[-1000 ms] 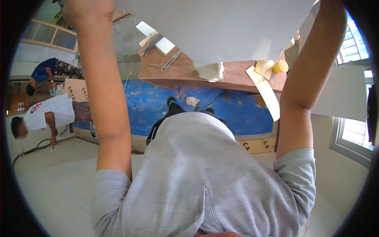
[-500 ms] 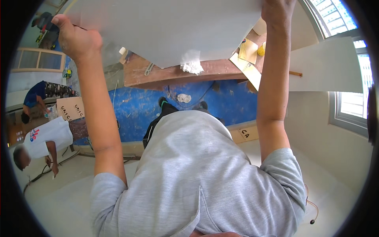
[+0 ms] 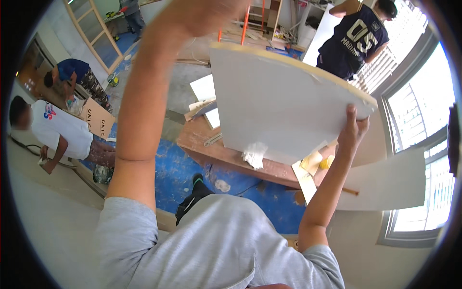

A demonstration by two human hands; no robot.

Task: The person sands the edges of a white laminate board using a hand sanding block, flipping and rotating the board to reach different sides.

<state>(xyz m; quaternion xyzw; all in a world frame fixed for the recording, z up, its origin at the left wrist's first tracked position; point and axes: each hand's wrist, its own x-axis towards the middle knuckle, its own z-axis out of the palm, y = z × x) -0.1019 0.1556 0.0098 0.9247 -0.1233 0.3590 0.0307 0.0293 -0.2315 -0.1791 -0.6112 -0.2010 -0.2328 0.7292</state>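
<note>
A flat pale grey panel [image 3: 279, 103] with a yellowish upper edge stands tilted above the brown workbench [image 3: 207, 156]. Its right corner is gripped by my right hand [image 3: 353, 129], thumb on the face toward me and the other fingers mostly hidden behind. My left hand [image 3: 207, 17] is raised at the top of the picture, above the panel's left corner and seemingly apart from it. Motion smears its fingers, and the frame's edge cuts part of them off. At the panel's foot lies a crumpled white wad [image 3: 254, 156]; a metal hand tool [image 3: 212, 139] rests to its left on the bench.
A person in a dark sleeveless top [image 3: 353, 43] stands beyond the panel at right. Two people work at left, near a cardboard box [image 3: 96, 118]. An orange ladder [image 3: 255, 19] stands behind. A white sheet [image 3: 385, 183] projects beside the window; blue covering [image 3: 168, 168] lies on the floor.
The panel has swung right and lower, so its upper edge and the room behind now show. My left hand has moved up and right, off its left side; my right hand has come lower.
</note>
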